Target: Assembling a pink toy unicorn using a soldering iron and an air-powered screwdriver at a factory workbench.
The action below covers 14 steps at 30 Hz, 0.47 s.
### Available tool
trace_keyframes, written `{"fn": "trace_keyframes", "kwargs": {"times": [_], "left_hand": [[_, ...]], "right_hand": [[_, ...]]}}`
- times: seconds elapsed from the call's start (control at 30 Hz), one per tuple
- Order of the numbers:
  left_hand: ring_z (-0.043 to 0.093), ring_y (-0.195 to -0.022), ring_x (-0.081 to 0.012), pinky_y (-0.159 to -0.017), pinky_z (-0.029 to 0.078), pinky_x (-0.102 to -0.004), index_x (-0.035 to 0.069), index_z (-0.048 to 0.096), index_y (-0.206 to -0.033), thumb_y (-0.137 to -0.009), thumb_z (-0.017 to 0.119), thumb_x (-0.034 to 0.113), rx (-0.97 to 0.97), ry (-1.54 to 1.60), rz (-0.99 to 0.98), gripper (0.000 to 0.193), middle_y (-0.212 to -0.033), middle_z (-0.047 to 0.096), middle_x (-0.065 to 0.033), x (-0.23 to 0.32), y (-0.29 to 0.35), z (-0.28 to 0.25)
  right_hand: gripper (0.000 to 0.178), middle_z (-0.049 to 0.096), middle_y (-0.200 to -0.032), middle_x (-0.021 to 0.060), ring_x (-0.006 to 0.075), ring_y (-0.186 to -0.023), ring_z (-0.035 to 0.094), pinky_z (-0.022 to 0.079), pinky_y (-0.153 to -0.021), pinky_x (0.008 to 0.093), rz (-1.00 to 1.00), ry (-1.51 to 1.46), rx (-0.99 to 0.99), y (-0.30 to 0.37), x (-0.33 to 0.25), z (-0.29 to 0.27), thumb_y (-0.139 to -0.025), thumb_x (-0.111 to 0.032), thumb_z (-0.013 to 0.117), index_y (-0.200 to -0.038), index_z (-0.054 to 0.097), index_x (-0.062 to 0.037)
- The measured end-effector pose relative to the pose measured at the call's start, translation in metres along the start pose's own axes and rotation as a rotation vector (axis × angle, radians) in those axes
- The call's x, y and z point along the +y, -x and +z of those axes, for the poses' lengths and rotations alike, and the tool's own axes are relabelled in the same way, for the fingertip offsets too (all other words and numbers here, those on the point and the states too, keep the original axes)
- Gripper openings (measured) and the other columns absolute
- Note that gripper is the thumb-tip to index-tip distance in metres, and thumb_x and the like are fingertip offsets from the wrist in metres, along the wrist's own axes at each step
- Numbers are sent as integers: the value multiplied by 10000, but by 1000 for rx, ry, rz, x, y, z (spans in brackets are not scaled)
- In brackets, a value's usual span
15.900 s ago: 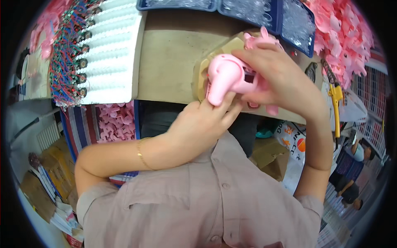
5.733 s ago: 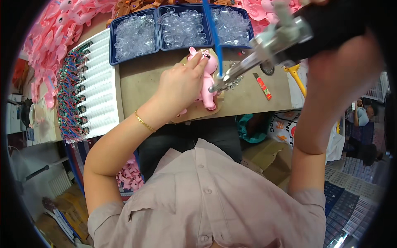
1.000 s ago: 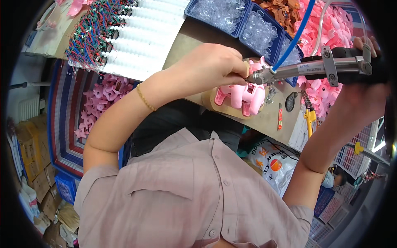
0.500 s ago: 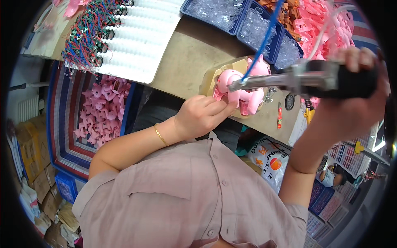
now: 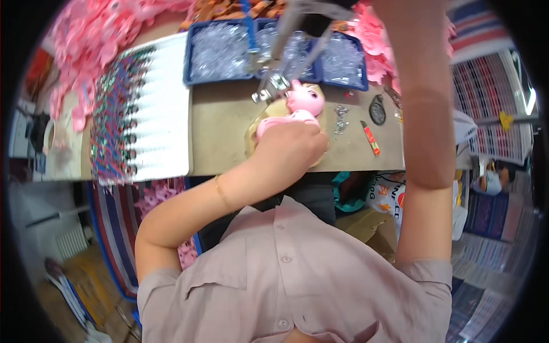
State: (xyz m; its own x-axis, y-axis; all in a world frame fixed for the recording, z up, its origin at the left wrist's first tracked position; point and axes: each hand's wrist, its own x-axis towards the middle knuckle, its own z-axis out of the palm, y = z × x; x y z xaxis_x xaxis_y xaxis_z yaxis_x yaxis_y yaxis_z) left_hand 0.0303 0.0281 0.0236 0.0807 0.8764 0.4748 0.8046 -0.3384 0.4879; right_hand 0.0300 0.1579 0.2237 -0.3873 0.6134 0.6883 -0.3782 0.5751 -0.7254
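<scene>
A pink plastic toy animal (image 5: pixel 306 104) lies in a tan mould-like holder (image 5: pixel 250 137) on the workbench. My left hand (image 5: pixel 293 146) is closed over the toy's body, its fingers curled and partly hidden. The toy's head, with a dark eye, shows beyond my knuckles. My right forearm (image 5: pixel 426 126) reaches up past the top edge, so the right hand itself is out of view. A blurred metal-barrelled power screwdriver (image 5: pixel 280 48) with a black grip hangs tilted above the holder, near a blue cord (image 5: pixel 250 28). Whether my right hand touches it cannot be seen.
Blue trays (image 5: pixel 220 54) of clear plastic parts line the back. A white ridged tray (image 5: pixel 163 114) with wired parts stands left. A red cutter knife (image 5: pixel 370 138) and a dark coil (image 5: pixel 377 110) lie right. Pink parts (image 5: pixel 103 40) are heaped far left.
The view has turned and shifted. My right hand, which gripped the screwdriver at the right, has gone up out of view. The screwdriver tip has lifted off the toy; my left hand now covers more of it.
</scene>
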Motion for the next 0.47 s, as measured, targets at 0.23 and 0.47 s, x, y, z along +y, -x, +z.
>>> {"fn": "trace_keyframes", "kwargs": {"times": [0.23, 0.47], "left_hand": [[650, -716, -279, -641, 514, -404, 50, 658, -690, -797, 598, 141, -107, -1, 102, 153, -740, 629, -120, -31, -103, 57], [677, -806, -295, -706, 542, -349, 106, 718, -868, -738, 637, 116, -357, -405, 281, 153, -839, 699, -84, -61, -152, 138]], "right_hand": [[172, 539, -631, 7, 67, -548, 499, 390, -483, 246, 83, -91, -81, -20, 20, -21, -830, -154, 622, -827, 577, 12], [579, 559, -1214, 198, 276, -1147, 563, 448, -923, 349, -399, 633, 44, 19, 59, -75, -812, -151, 723, -1290, 446, 21]]}}
